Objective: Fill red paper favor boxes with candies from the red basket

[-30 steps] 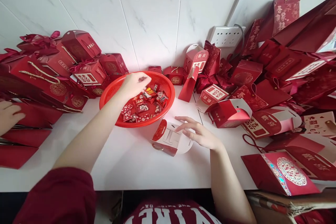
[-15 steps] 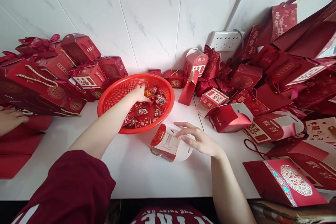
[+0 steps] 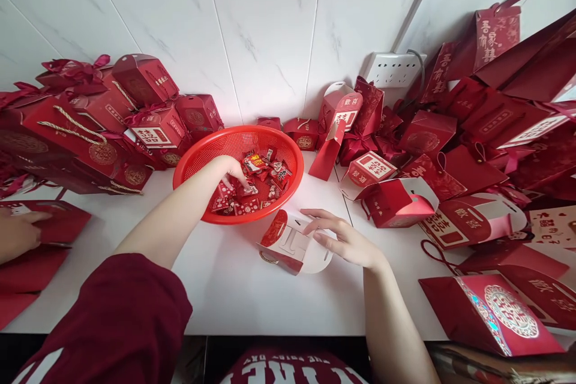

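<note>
Fingers of the left hand (image 3: 227, 169) curl down among the glossy wrapped sweets (image 3: 252, 183) heaped in the round red mesh basket (image 3: 198, 159), though whether they pinch one I cannot tell. Spread open, the right hand (image 3: 346, 241) rests on the small card gift box (image 3: 288, 246) just beside the basket, steadying it with its flaps wide on the smooth white desk (image 3: 234, 294). Another person's hand (image 3: 15, 234) lies on flat red paper bags (image 3: 49, 222) far left.

One red basket (image 3: 198, 156) under my left hand (image 3: 227, 169), one open box (image 3: 288, 245) at my right hand (image 3: 344, 241), one wall socket (image 3: 390, 69), one other person's hand (image 3: 15, 234), boxes and bags too heaped to count.
</note>
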The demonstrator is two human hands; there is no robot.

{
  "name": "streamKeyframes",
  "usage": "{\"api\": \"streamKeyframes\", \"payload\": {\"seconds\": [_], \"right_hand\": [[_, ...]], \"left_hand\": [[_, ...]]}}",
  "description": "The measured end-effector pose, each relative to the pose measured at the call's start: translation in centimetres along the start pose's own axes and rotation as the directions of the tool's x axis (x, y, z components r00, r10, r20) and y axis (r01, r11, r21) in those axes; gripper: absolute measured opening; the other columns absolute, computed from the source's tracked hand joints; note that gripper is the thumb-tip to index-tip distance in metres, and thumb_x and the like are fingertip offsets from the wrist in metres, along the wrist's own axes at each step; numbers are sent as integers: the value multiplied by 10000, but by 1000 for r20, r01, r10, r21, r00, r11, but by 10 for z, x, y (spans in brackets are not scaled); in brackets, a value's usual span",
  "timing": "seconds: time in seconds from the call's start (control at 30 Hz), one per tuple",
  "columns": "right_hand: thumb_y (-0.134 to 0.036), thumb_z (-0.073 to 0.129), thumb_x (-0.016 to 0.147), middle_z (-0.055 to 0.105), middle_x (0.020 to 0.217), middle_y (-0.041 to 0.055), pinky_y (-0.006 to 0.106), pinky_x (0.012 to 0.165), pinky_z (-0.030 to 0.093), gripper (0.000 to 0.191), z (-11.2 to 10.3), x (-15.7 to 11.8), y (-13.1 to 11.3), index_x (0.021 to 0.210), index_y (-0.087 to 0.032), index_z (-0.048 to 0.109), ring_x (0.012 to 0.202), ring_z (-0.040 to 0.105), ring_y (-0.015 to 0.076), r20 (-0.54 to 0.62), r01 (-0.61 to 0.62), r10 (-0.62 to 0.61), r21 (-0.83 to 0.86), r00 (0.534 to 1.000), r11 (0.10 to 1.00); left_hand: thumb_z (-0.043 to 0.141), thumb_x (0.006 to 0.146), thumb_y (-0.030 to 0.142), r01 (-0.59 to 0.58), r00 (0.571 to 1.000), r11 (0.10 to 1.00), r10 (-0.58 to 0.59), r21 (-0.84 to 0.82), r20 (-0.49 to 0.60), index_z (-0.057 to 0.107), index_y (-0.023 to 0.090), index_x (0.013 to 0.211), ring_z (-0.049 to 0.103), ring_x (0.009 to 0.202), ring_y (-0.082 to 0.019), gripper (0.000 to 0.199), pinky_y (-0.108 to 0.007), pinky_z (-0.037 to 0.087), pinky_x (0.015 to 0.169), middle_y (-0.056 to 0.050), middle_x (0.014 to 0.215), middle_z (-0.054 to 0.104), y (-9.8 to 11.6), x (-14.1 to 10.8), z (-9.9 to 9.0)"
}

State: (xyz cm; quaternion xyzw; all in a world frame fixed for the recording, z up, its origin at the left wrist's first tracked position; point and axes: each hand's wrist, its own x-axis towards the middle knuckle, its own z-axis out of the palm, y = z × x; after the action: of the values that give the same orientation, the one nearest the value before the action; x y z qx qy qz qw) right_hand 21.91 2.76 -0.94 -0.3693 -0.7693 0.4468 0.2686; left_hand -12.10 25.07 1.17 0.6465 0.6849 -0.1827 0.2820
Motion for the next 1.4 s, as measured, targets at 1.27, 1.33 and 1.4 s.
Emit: {"api": "streamKeyframes", "payload": {"seconds": [1.27, 1.33, 1.4], "right_hand": [[-366, 528, 1012, 496, 1509, 67, 461, 1138, 423, 255, 2, 0, 4, 1150, -270, 719, 1406, 465, 276, 17, 70, -70, -14, 997, 997], [-379, 530, 1012, 509, 1500, 64, 465, 1148, 417, 258, 2, 1, 4, 1144, -267, 722, 1417, 455, 279, 19, 84, -84, -9, 996, 996], [-381, 530, 1012, 513, 1500, 57, 465, 1160, 406, 263, 2, 1, 3, 1152, -269, 722, 1417, 458, 279, 23, 98, -98, -1, 995, 995]], "left_hand": [[721, 841, 392, -829, 558, 558, 822, -36, -110, 719, 233, 1025, 692, 856, -193, 243, -286, 486, 781, -5, 937, 743, 86, -206, 63], [763, 789, 438, -801, 591, 597, 801, 53, -97, 686, 233, 1045, 685, 891, -221, 337, -307, 479, 794, -15, 968, 730, 86, -206, 73], [819, 711, 474, -775, 608, 618, 787, 135, -109, 637, 244, 1159, 663, 1037, -272, 535, -344, 474, 884, -37, 1115, 712, 84, -209, 79]]}}
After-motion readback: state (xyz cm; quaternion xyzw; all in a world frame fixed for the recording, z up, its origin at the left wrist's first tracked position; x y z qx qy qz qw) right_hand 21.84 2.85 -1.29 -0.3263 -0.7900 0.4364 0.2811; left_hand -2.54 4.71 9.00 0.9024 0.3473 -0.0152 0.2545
